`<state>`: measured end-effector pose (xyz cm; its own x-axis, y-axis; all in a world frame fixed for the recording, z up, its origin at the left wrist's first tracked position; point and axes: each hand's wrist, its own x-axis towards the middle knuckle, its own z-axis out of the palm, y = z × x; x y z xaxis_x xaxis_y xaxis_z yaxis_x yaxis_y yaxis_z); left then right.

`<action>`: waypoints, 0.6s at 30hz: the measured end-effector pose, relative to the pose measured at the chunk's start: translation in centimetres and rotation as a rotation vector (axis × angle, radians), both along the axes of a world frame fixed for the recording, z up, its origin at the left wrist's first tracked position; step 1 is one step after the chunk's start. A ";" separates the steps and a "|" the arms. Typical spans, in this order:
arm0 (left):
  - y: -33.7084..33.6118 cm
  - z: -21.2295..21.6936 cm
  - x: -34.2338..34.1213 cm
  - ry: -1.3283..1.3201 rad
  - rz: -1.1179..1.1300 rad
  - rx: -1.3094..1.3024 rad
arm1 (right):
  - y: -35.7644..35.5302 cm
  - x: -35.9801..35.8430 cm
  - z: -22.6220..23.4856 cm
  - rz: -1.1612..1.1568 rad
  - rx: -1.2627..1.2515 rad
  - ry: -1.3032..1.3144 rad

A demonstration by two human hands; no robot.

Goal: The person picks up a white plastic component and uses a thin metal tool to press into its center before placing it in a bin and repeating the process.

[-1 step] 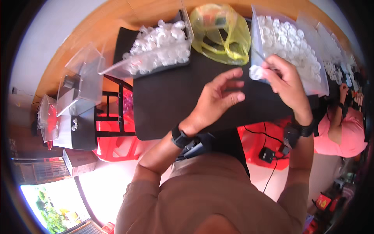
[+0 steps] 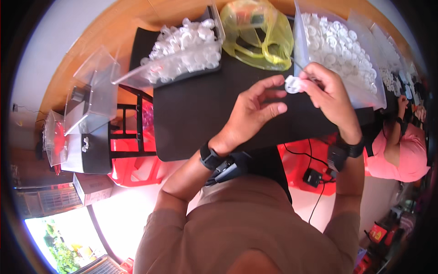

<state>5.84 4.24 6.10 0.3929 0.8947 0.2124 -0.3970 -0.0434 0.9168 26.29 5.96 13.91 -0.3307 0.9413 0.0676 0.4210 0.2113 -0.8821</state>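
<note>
I have the right hand (image 2: 331,93) pinched closed, thumb and index finger gripping a small round white piece (image 2: 291,85) over the far right part of the black bench (image 2: 196,118). A slim grey rod (image 2: 299,64) shows beside that hand's index finger; I cannot tell whether it is gripped too. My left hand (image 2: 251,114) hangs over the bench, fingers curved and thumb well apart from them, holding nothing. Its index fingertip comes right up to the left side of the white piece, but I cannot tell whether they touch.

On the far left of the bench I see a clear bin (image 2: 137,78) heaped with white and clear pieces. A yellow plastic bag (image 2: 278,43) lies at the far middle. Right of it, just beyond the right hand, stands a translucent bin (image 2: 299,43) full of round white pieces. Farther right, I make out another person in a pink top (image 2: 401,157).
</note>
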 end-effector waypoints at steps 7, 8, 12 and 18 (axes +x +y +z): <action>0.4 -3.2 -0.5 -0.156 0.021 -0.161 | -0.3 -2.4 -4.4 0.030 -0.040 0.115; 0.4 -3.4 -0.6 -0.143 0.033 -0.172 | -0.3 -2.7 -4.7 0.029 -0.028 0.130; 0.4 -3.5 -0.7 -0.211 0.061 -0.240 | -0.8 -3.5 -6.5 -0.034 0.106 0.126; 0.4 -3.7 -1.4 -0.185 0.041 -0.242 | -1.2 -3.7 -6.9 -0.105 -0.131 0.233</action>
